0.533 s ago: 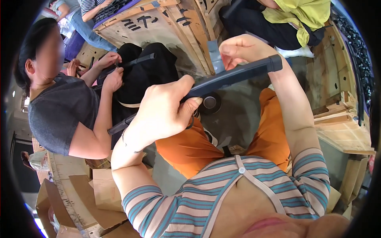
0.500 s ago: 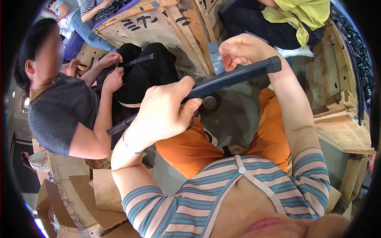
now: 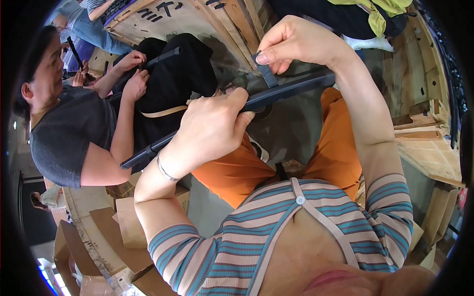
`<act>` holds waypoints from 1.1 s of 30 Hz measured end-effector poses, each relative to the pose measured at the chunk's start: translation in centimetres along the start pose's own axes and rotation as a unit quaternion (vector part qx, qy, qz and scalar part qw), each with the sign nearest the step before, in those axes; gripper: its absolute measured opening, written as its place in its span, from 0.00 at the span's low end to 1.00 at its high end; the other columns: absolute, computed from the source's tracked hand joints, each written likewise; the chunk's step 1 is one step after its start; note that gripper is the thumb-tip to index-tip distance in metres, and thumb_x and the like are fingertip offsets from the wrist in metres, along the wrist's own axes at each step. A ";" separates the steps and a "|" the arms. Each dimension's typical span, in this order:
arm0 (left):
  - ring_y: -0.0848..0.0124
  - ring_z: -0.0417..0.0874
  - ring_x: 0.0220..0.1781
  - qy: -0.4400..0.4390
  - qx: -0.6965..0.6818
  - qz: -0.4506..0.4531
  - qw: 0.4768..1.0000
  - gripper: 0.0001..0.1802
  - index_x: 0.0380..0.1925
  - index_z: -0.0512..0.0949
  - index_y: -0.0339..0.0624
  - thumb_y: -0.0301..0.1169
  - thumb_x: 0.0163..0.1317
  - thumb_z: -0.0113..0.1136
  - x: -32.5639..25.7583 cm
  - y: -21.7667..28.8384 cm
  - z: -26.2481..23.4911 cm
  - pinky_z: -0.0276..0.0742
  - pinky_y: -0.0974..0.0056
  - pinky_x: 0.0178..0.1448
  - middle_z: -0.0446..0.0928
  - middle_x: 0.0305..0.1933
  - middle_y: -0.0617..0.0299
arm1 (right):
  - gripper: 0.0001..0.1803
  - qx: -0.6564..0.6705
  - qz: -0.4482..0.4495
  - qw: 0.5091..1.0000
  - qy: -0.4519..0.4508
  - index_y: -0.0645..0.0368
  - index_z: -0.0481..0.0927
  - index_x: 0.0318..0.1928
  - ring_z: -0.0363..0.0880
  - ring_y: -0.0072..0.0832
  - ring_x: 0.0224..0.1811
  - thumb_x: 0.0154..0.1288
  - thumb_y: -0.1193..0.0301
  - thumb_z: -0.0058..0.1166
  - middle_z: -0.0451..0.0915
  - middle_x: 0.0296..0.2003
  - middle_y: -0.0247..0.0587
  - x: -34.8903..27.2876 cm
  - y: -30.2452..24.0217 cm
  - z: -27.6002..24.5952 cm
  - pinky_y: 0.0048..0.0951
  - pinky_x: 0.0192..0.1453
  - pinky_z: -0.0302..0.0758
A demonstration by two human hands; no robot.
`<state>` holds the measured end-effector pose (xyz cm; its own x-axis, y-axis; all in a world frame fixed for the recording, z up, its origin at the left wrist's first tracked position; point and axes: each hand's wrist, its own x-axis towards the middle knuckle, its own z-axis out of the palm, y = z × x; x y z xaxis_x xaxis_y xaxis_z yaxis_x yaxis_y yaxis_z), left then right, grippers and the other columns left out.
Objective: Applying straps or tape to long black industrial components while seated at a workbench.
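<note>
Left hand (image 3: 210, 121) has the bar (image 3: 294, 90) gripped mid-length above the orange pants (image 3: 234, 172), probably for steadiness, while right hand (image 3: 301, 42) pinches the strip (image 3: 267, 75) up top, seemingly to control its angle.

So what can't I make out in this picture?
In the head view:
Middle of the dark bar: hidden by the left hand and wrist.
Part of the dark strip: covered by the right hand.
Wearer of the yellow shirt: cut off by the upper edge.
Detail between the co-worker's hands: too small.

bright indoor light, fisheye-curved dark rim
</note>
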<state>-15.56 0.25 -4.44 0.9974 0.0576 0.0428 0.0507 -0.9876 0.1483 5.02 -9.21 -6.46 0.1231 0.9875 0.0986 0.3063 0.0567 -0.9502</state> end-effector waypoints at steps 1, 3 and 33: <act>0.52 0.77 0.23 -0.007 0.002 -0.004 1.000 0.10 0.24 0.66 0.38 0.31 0.53 0.56 0.1 0.0 0.2 0.73 0.56 0.26 0.72 0.18 0.52 | 0.11 0.001 0.001 1.000 -0.002 0.63 0.81 0.29 0.78 0.18 0.24 0.56 0.66 0.57 0.79 0.22 0.34 -0.2 -0.1 0.0 0.18 0.29 0.75; 0.52 0.77 0.24 -0.032 -0.061 -0.031 0.997 0.09 0.25 0.67 0.37 0.31 0.54 0.55 0.5 -0.4 0.3 0.72 0.57 0.26 0.72 0.18 0.51 | 0.10 -0.028 -0.015 0.999 0.012 0.65 0.82 0.31 0.78 0.18 0.25 0.55 0.70 0.58 0.79 0.22 0.35 -0.6 -0.4 -0.2 0.17 0.30 0.74; 0.83 0.56 0.11 -0.240 -0.657 -0.174 0.693 0.17 0.20 0.70 0.38 0.40 0.61 0.53 -0.1 -5.8 -1.1 0.49 0.78 0.12 0.64 0.17 0.65 | 0.07 -0.503 -0.401 0.759 0.100 0.50 0.82 0.33 0.77 0.28 0.46 0.50 0.69 0.58 0.81 0.38 0.31 -4.9 -2.8 2.3 0.29 0.50 0.71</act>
<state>-16.05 6.08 -4.25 0.8544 -0.1070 -0.5085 0.5170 0.0769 0.8525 1.39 -13.84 -4.95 -0.3748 0.6468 0.6642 0.9115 0.3881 0.1364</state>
